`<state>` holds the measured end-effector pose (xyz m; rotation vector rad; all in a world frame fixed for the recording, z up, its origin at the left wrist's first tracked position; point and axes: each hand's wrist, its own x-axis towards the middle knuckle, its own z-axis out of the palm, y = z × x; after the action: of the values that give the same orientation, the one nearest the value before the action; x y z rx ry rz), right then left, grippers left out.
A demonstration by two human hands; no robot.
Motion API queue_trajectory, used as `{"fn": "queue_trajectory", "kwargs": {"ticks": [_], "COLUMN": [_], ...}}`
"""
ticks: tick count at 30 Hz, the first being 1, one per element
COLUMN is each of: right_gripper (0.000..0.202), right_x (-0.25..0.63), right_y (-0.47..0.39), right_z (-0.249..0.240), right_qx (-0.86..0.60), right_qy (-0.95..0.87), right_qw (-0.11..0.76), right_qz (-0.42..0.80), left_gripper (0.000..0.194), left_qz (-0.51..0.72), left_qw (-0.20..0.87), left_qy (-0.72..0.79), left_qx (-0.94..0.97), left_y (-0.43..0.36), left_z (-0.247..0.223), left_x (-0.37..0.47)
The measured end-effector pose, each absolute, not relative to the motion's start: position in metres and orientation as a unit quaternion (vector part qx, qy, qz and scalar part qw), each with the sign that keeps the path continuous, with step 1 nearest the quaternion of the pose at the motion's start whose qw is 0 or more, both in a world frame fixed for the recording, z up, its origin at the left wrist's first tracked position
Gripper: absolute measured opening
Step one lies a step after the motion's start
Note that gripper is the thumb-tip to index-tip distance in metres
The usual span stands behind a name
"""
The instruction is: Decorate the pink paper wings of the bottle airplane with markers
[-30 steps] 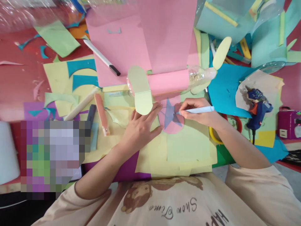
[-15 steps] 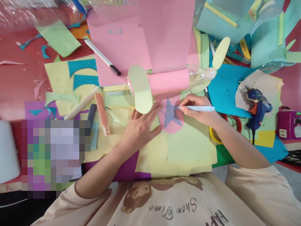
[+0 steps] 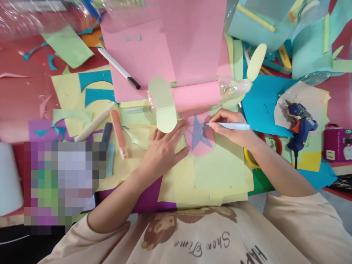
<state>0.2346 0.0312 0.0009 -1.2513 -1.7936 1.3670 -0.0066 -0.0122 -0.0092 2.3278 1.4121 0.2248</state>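
My right hand is closed round a light blue pen, its tip on a blue star drawn on a pink rounded paper piece. My left hand lies with fingers spread at the left edge of that pink piece, holding nothing. Just beyond both hands lies a clear plastic bottle wrapped in pink paper, with a pale green rounded strip at its left end and pale green blades at its cap. Pale green and yellow sheets are under the pink piece.
A blue glue gun rests at the right, near red and yellow scissors handles. A white marker with a black cap lies on pink paper. Paper scraps, an orange cutter and a dark blue one lie at the left.
The view has shifted very slightly. Both hands keep nearly the same place and the same hold.
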Motion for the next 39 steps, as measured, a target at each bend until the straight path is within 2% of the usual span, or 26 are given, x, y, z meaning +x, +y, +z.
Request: {"fn": "queue_trajectory", "kwargs": {"ticks": [15,27,39], "right_gripper": [0.013,0.019,0.017], "right_x": [0.2357,0.2339,0.2334], "right_y": [0.0319,0.0311,0.0301], "right_z": [0.0066,0.0017,0.0015], "right_qx": [-0.451,-0.48,-0.488], "right_qy": [-0.67,-0.666,-0.673], "right_qw": [0.23,0.283,0.287], "right_qz": [0.543,0.495,0.475], "left_gripper": [0.055,0.055,0.056], "left_qz": [0.088,0.079,0.086], "left_qw": [0.196,0.208,0.203], "left_qy": [0.502,0.508,0.507], "left_qx": [0.838,0.832,0.833], "left_y": [-0.013,-0.0133,-0.0125], "left_z": [-0.0113,-0.0097,-0.0112], "left_x": [-0.008,-0.0071,-0.0076]}}
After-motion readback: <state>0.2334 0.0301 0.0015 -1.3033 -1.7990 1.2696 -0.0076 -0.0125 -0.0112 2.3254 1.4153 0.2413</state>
